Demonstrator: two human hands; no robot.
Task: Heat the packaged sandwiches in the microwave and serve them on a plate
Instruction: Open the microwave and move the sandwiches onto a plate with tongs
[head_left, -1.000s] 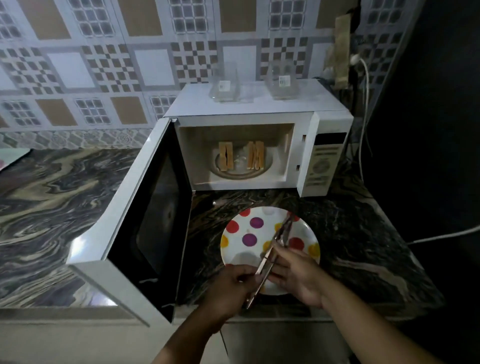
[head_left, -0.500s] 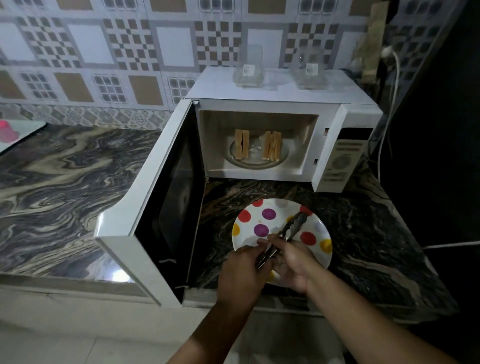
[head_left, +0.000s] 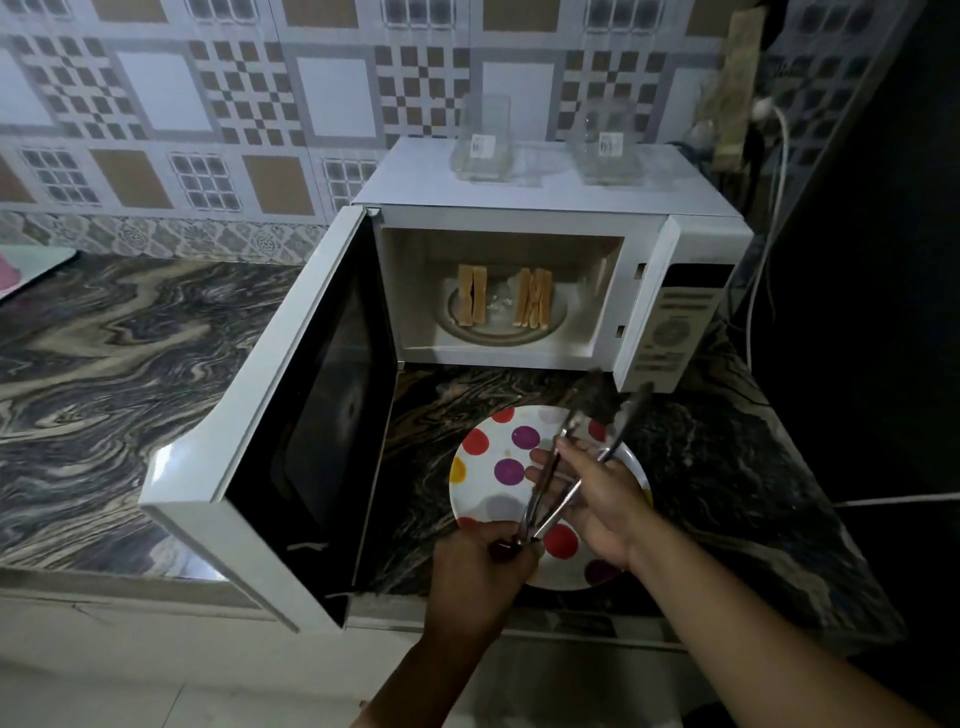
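The white microwave (head_left: 550, 223) stands open on the marble counter, its door (head_left: 291, 415) swung out to the left. Two sandwiches stand on edge on the turntable inside, one at the left (head_left: 471, 301) and one at the right (head_left: 534, 305). A white plate with coloured dots (head_left: 498, 457) lies on the counter in front of the microwave. Metal tongs (head_left: 576, 457) are over the plate with their arms spread apart. My left hand (head_left: 478, 577) pinches the hinge end of the tongs. My right hand (head_left: 597, 499) holds their arms from the right.
Two clear plastic containers (head_left: 483, 140) (head_left: 605, 145) stand on top of the microwave. A white cable (head_left: 769, 218) hangs at the right along a dark wall. The open door blocks the counter to the left of the plate. A pink object (head_left: 8, 270) sits at the far left.
The tongs were closed and are now spread open. My left hand has slid down to their hinge end, and my right hand has opened around the arms. The view has moved closer.
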